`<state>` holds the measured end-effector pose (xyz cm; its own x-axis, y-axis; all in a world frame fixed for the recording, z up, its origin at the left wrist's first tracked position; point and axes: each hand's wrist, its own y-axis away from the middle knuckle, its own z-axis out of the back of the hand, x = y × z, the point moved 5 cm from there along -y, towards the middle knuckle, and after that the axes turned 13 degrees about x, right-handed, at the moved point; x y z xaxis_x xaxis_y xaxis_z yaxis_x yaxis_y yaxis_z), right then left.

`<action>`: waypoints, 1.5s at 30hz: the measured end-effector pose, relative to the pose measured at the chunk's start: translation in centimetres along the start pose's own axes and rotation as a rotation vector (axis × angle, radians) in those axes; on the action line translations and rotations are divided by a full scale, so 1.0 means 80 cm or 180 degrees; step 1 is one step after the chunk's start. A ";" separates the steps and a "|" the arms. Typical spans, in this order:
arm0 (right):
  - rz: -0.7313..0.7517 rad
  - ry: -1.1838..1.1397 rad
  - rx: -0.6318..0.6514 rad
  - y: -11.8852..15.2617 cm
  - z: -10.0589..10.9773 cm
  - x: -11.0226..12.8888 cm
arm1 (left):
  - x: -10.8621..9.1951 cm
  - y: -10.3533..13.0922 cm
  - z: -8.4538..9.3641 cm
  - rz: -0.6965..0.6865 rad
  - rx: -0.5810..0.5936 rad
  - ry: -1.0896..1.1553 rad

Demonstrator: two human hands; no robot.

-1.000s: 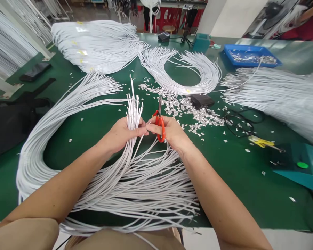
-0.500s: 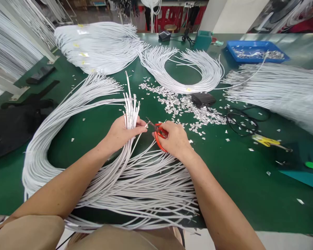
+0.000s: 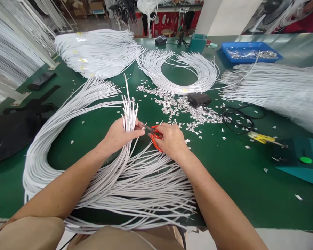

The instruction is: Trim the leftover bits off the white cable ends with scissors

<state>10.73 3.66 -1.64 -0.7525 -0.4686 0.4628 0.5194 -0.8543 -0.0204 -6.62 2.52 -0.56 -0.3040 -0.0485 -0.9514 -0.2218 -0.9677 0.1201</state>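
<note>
My left hand [image 3: 121,135] is closed round a bunch of white cables [image 3: 129,116] whose ends stick up above the fist. One cable end is pinched out to the right between its thumb and finger. Red-handled scissors [image 3: 156,133] sit in my right hand [image 3: 172,139], and their blades point left at that pinched end, by the left fingertips. Whether the blades touch the cable I cannot tell. Below both hands, many loose white cables [image 3: 146,187] spread over the green table [image 3: 237,180] and curve round to the left.
Silvery scraps [image 3: 179,106] lie scattered beyond my hands, near a black block [image 3: 199,99]. Farther back are coiled cable bundles [image 3: 182,81] and a blue tray [image 3: 250,59] of small metal parts. Yellow-handled pliers [image 3: 262,138] and a teal device [image 3: 302,159] stand at right.
The scissors have moved closer to the pinched cable end, their blades now by my left fingertips. My left hand keeps its grip on the bunch. The view has shifted slightly.
</note>
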 end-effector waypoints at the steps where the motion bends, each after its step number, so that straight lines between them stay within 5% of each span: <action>1: 0.0004 -0.0010 -0.0008 0.000 -0.001 0.000 | 0.000 0.000 0.000 0.0033 -0.0009 -0.0036; 10: 0.0014 -0.0187 0.0011 0.000 0.000 -0.002 | 0.011 0.001 -0.001 0.0005 0.0035 0.0420; 17: -0.0206 -0.2687 -0.0261 0.001 0.016 -0.006 | 0.000 0.004 -0.003 0.0111 -0.0186 -0.0316; 23: -0.0289 -0.3640 -0.0184 0.001 0.011 0.002 | -0.007 0.005 -0.010 0.0147 -0.0106 -0.0454; 30: -0.0293 -0.3669 -0.0151 0.000 0.006 0.000 | -0.001 0.005 -0.013 0.0246 -0.0078 -0.0232; 36: -0.0387 -0.3734 0.0084 -0.002 0.001 0.000 | 0.009 0.002 -0.027 0.0332 0.0610 0.1066; 41: -0.0708 -0.3552 -0.0175 0.003 0.009 -0.002 | 0.013 0.000 -0.015 0.0238 0.0193 0.0690; 45: -0.0486 -0.3410 -0.0144 0.004 0.013 0.004 | 0.014 0.000 -0.014 0.0192 0.0085 0.0327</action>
<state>11.07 3.50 -0.61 -0.0514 0.0649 0.9966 0.4183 -0.9047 0.0805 -5.93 2.19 -1.91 -0.2214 -0.1329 -0.9661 -0.2310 -0.9553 0.1844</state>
